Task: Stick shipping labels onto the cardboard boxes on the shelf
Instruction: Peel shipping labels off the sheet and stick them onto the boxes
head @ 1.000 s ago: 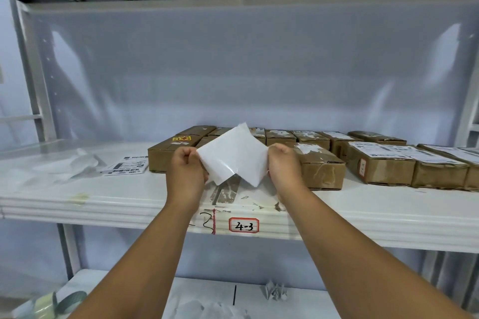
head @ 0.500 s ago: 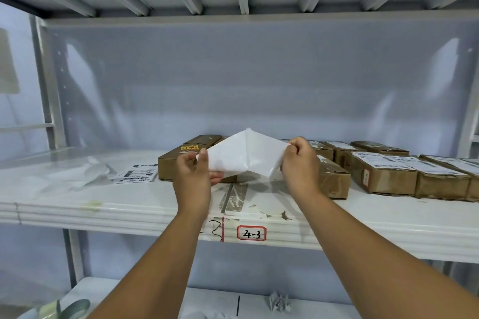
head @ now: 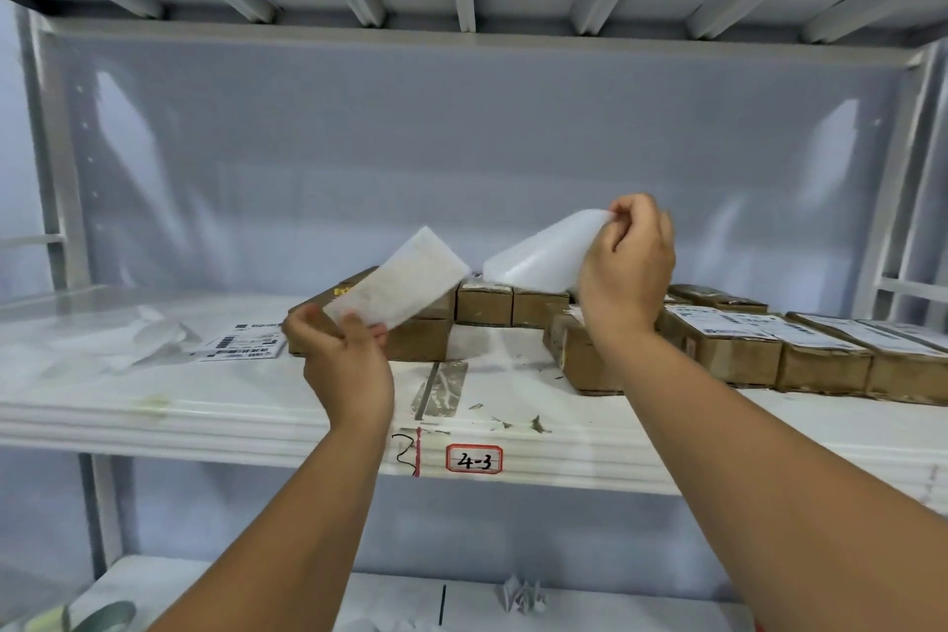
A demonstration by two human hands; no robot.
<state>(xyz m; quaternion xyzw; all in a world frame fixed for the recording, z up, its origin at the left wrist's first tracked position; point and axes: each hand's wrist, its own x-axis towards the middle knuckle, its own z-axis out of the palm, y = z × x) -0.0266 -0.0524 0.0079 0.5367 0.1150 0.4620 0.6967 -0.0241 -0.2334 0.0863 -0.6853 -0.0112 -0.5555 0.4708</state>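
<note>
Above shelf [head: 205, 405] | left fingers [head: 359, 326] pinch mottled label [head: 400, 285] | right fingers [head: 623, 221] pinch glossy liner [head: 538, 257]

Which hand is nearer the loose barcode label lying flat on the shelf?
Left. The left hand, pinching a matte sheet, is just right of the barcode label; the right hand is raised far to the right, over the cardboard boxes, pinching a glossy sheet.

sheets [head: 397, 285] peeled apart, R hand [head: 627, 267] raised
</note>
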